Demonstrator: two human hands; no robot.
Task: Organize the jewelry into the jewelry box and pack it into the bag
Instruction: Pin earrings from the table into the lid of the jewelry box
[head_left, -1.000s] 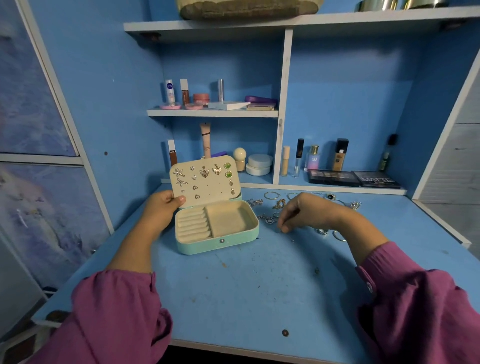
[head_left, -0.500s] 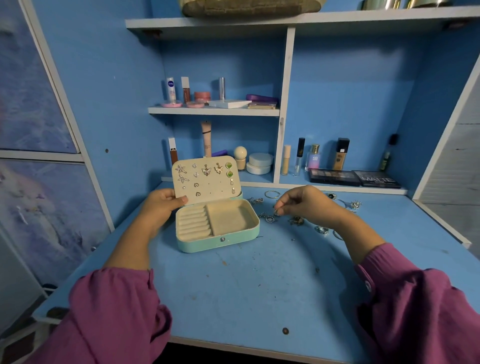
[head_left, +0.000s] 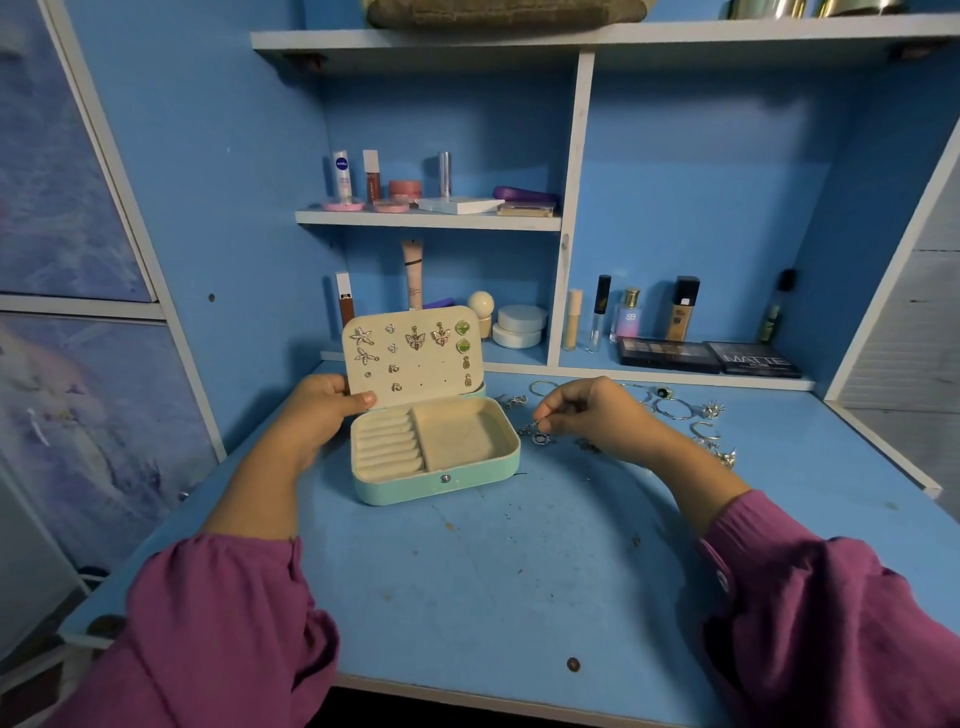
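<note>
Jewelry box (head_left: 435, 457): rounded-rectangular mint-green case, cream velvety lining, ridged ring rolls left, open tray right, metal snap at front. It sits open on the scuffed blue desk (head_left: 493, 561). Its upright lid (head_left: 413, 353) carries starfish, butterfly and green stud earrings. My left hand (head_left: 319, 410) grips the lid's left edge, thumb across its lower corner. My right hand (head_left: 592, 410), wrist bent, pinches a small silver piece (head_left: 535, 427) just right of the box. Loose silver rings and hoops (head_left: 675, 410) lie beyond.

Home vanity nook, cosmetics (head_left: 681, 315) on blue shelves (head_left: 426, 219)
</note>
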